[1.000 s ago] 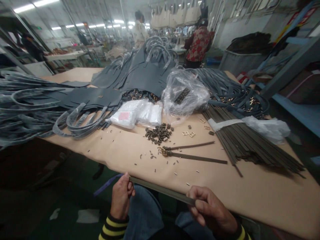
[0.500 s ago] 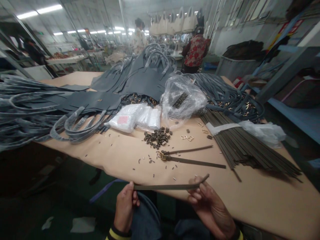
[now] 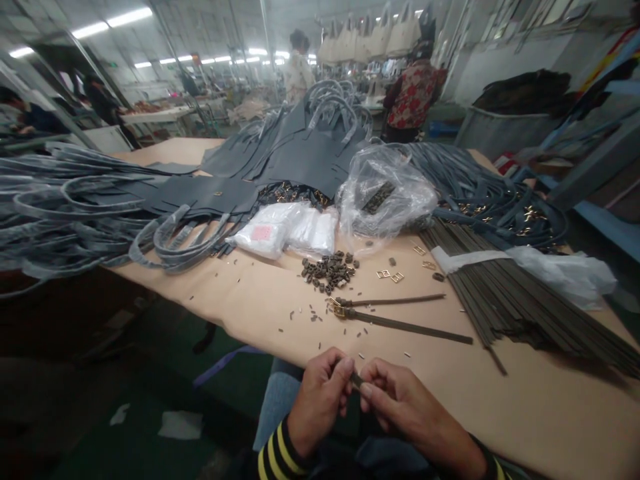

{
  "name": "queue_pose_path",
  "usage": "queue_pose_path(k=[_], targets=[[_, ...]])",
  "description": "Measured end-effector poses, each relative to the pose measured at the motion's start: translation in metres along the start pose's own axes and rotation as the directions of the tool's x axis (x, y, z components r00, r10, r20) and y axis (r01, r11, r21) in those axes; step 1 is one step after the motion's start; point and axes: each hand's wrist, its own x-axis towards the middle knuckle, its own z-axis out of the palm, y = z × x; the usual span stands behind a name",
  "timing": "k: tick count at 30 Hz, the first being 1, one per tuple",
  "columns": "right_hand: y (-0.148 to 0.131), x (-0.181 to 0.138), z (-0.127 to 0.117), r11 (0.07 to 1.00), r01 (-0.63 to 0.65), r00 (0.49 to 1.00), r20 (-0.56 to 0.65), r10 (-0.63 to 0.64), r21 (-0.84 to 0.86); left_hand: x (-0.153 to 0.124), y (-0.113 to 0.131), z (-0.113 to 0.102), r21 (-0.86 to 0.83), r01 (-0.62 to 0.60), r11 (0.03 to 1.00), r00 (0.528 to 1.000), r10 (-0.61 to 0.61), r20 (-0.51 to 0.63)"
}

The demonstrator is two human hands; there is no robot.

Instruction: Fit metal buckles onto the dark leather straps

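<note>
the left hand (image 3: 323, 390) and the right hand (image 3: 400, 400) are meeting on the near side of the heap of loops (image 3: 329, 272), a little to its right, and both are pinching a dark strap (image 3: 357, 379) between thumbs and fingers. only a short piece of the strap is showing between the fingertips; the rest is hiding behind the hands. the hands are hovering at the near edge of the bench (image 3: 540, 413), clear of the heap.

two belts (image 3: 415, 330) with gold buckles are lying just nearer than the heap, their tails pointing right. small bits (image 3: 313, 317) are lying scattered on its near side. gold frames (image 3: 397, 277) are resting to its right, and farther right a bundle of strips (image 3: 505, 307) is lying under a white band (image 3: 467, 260).

white packets (image 3: 273, 230) are sitting beyond the heap and to its left, while a clear bag (image 3: 385, 193) is slumping beyond it to the right. grey panels (image 3: 305, 160) are piling up farther beyond, and grey handles (image 3: 175, 240) are curling well to its left. far beyond the heap, a person in a red flowered top (image 3: 413, 97) is standing below pale bags (image 3: 370, 40).
</note>
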Motion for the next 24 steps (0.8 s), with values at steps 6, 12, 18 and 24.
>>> queue_pose_path(k=[6, 12, 18, 24], targets=[[0.017, 0.002, -0.004, 0.978, -0.009, 0.997, 0.081, -0.007, 0.206, 0.000, -0.012, 0.001, -0.178, 0.062, 0.982, 0.998, -0.055, 0.040], [0.027, 0.006, 0.004, 0.910, 0.010, 0.996, 0.075, -0.045, 0.414, 0.002, -0.019, 0.011, -0.313, 0.158, 0.937, 0.985, -0.125, 0.121], [0.016, 0.007, 0.003, 0.944, -0.095, 0.993, -0.031, 0.111, 0.317, -0.005, -0.009, 0.006, 0.348, -0.229, 0.909, 0.916, 0.322, -0.238], [0.011, 0.007, 0.007, 0.952, -0.071, 0.986, -0.123, 0.111, 0.296, -0.015, -0.005, 0.002, 0.413, -0.331, 0.849, 0.930, 0.368, -0.012]])
